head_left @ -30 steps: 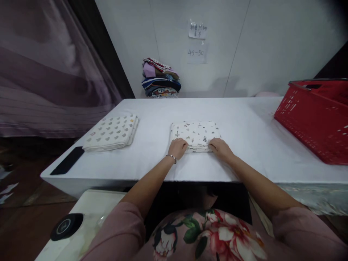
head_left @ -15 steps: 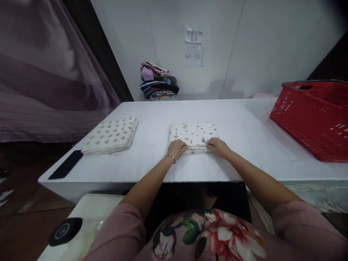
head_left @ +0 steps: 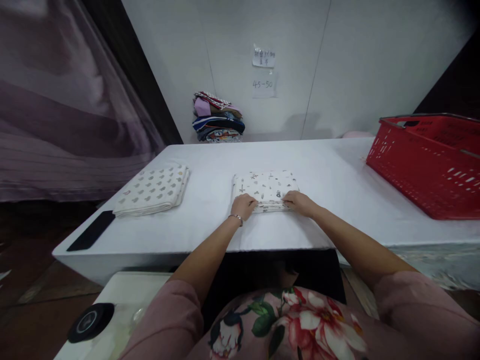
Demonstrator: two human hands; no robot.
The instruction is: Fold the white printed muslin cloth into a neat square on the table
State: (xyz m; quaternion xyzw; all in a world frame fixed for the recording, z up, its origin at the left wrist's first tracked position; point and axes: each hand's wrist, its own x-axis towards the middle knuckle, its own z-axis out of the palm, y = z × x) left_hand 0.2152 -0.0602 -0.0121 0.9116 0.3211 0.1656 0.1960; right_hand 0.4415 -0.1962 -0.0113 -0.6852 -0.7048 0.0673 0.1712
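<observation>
A white cloth (head_left: pixel 265 185) with small scattered prints lies folded into a layered rectangle on the white table in front of me. My left hand (head_left: pixel 243 206), with a bracelet at the wrist, pinches its near left corner. At the near right corner my right hand (head_left: pixel 298 202) grips the same folded edge between thumb and fingers. Between the hands several stacked layers of the near edge show. To the left lies another folded white cloth (head_left: pixel 155 187) with rows of grey prints, untouched by either hand.
A red plastic basket (head_left: pixel 423 170) stands on the right of the table (head_left: pixel 210 225). Against the back wall is a pile of folded fabrics (head_left: pixel 218 120). A black flat object (head_left: pixel 92 231) lies at the left edge. A round black item (head_left: pixel 91 322) sits on a lower white surface.
The camera view has shifted slightly, so the wall notes and fabric pile appear lower. Both hands keep their hold on the cloth's near edge, with hardly any movement.
</observation>
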